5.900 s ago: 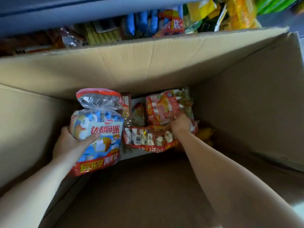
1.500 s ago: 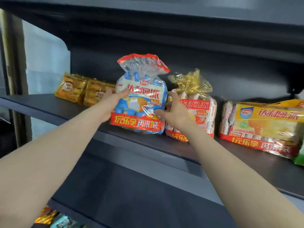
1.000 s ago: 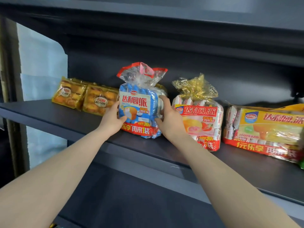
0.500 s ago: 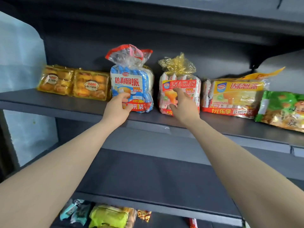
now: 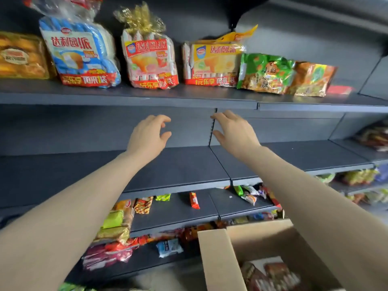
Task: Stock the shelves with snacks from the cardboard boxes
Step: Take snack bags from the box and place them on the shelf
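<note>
Both grips are released: left hand (image 5: pixel 147 135) and right hand (image 5: pixel 235 131) hover with fingers loosely spread, grasping nothing, in front of the bare middle shelf (image 5: pixel 178 164) and just under the top shelf (image 5: pixel 189 97). Above them a blue cake bag (image 5: pixel 79 53) stands upright beside a pink bag (image 5: pixel 150 57) and a yellow pack (image 5: pixel 212 61), labels facing out near the front edge, likely so shoppers can read them. More snack packs (image 5: pixel 273 276) lie in the open cardboard box (image 5: pixel 218 259) at lower right, probably the hands' next stop.
</note>
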Tool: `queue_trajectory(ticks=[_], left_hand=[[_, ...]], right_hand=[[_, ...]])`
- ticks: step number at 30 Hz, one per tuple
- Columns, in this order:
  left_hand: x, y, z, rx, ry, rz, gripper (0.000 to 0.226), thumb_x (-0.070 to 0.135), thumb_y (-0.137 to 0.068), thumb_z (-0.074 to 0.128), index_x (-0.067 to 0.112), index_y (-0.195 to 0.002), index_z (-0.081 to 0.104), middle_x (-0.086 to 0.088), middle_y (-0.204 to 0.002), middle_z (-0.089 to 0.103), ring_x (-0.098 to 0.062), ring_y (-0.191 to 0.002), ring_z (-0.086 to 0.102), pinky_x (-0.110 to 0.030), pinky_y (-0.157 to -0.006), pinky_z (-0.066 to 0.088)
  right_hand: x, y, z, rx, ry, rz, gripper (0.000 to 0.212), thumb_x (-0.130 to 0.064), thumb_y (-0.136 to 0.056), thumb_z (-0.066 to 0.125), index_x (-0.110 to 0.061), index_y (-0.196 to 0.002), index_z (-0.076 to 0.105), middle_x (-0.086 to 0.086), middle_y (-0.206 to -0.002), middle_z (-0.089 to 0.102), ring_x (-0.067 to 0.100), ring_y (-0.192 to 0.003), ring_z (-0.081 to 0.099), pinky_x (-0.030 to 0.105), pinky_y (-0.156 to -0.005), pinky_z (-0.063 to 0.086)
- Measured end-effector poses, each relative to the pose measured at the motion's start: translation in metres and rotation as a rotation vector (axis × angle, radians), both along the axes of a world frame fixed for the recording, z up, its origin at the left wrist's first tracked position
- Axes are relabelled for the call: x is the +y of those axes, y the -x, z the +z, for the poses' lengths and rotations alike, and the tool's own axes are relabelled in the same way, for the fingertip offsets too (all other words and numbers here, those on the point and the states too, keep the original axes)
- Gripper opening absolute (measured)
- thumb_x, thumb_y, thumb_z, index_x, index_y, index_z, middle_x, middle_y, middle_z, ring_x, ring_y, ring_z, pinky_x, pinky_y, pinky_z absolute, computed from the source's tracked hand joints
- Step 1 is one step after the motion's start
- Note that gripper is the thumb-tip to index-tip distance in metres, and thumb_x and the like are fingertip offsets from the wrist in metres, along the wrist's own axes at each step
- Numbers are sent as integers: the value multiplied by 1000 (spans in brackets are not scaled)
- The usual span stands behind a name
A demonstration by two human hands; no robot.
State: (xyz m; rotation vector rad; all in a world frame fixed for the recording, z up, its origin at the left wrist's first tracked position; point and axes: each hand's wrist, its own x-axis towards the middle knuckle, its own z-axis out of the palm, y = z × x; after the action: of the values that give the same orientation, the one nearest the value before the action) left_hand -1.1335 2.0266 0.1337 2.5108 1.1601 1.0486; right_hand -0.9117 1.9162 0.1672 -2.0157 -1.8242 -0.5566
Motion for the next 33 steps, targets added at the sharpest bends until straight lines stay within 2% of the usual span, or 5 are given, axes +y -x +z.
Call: queue_trajectory(ticks=[9, 13, 25, 29, 33], left_hand=[[-100, -134, -88, 168, 17, -154, 35, 26, -94, 64, 23, -128, 57, 0, -118, 62, -28, -108, 57, -39, -82, 45], [-144, -210, -134, 240, 45, -194, 32, 26, -94, 63, 22, -126, 58, -4, -120, 61, -33, -109, 56, -44, -82, 48], [-251, -383, -305, 387, 312, -211, 30, 27, -92, 64, 25, -121, 62, -1, -121, 60, -28, -110, 55, -39, -85, 48], [-254, -415, -366, 415, 409, -220, 31, 24, -91, 66, 24, -122, 63, 2, -120, 61, -25, -110, 56, -39, -85, 49], [-244, -444, -431, 400, 589, -232, 31, 9, -89, 67, 11, -120, 65, -9, -117, 61, -30, -112, 56, -38, -93, 42]], right_hand=[[-139, -126, -99, 17, 82, -124, 40, -13, -87, 68, -8, -127, 63, 17, -115, 64, 41, -104, 61, 46, -82, 50], [-198, -199, -151, 12, 135, -147, 34, -10, -81, 75, -6, -114, 68, 17, -101, 67, 43, -91, 65, 45, -72, 53], [-307, -378, -299, 250, 487, -280, 40, -18, -94, 64, -15, -133, 59, 10, -129, 61, 34, -117, 57, 46, -94, 50], [-309, -416, -361, 304, 558, -308, 40, -17, -93, 65, -15, -133, 58, 9, -127, 62, 32, -111, 60, 45, -89, 53], [-311, -445, -427, 399, 622, -395, 38, -18, -95, 63, -16, -133, 57, 6, -126, 62, 28, -111, 60, 43, -86, 55]])
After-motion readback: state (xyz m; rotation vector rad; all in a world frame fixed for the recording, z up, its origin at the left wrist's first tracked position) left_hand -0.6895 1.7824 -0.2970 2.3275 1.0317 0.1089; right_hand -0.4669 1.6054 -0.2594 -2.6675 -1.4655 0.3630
